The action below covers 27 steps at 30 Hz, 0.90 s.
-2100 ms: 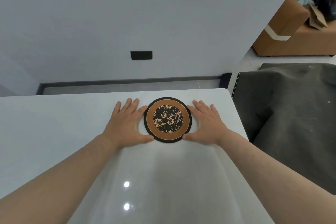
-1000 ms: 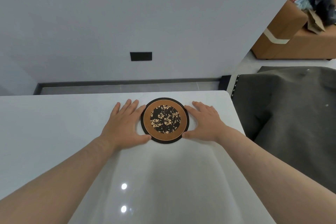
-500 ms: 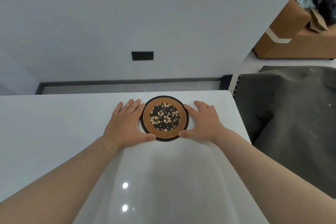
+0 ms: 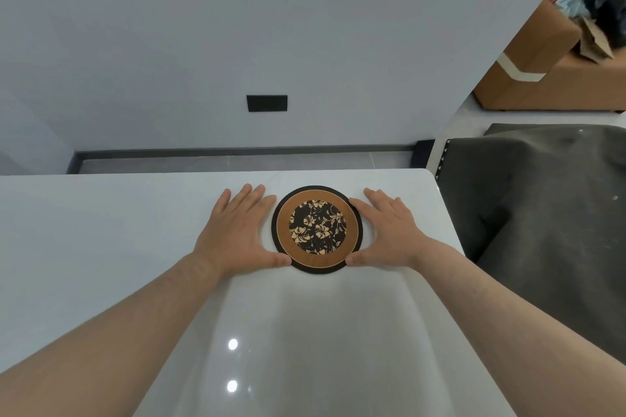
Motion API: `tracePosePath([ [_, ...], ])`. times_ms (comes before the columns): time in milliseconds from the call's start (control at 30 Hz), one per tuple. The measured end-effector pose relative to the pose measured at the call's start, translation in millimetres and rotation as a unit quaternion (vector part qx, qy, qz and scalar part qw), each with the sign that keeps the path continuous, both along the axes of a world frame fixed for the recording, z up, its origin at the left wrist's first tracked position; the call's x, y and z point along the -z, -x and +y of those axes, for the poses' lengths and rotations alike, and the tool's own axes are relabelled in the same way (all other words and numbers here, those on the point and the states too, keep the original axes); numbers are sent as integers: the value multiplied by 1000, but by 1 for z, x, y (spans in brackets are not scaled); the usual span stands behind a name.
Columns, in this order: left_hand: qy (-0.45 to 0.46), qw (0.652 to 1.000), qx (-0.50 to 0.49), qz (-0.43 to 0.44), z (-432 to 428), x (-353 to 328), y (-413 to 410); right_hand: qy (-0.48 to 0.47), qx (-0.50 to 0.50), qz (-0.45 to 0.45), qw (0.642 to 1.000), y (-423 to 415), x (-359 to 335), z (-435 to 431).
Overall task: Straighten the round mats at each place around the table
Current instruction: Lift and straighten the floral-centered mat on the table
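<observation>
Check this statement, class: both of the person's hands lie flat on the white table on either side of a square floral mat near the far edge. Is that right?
One detail is wrong: the mat is round, not square, as the head view shows. The rest holds: the left hand and right hand lie flat on the white table on either side of it, near the far edge.

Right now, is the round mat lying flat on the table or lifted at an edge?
Flat: the round mat lies on the table, its rim unraised, both hands beside it.
</observation>
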State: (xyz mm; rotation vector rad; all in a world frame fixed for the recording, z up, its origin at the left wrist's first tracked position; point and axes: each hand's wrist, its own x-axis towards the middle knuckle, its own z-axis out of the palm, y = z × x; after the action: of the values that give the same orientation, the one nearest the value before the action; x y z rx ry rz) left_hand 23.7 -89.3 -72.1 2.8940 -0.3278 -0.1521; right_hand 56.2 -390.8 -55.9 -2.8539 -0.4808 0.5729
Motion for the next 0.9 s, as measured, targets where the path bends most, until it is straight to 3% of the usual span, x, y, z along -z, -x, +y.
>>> tracePosePath([
  [900,-17,999,22,25,2,-3,0,25,-16,-3,1000,-3,1,3],
])
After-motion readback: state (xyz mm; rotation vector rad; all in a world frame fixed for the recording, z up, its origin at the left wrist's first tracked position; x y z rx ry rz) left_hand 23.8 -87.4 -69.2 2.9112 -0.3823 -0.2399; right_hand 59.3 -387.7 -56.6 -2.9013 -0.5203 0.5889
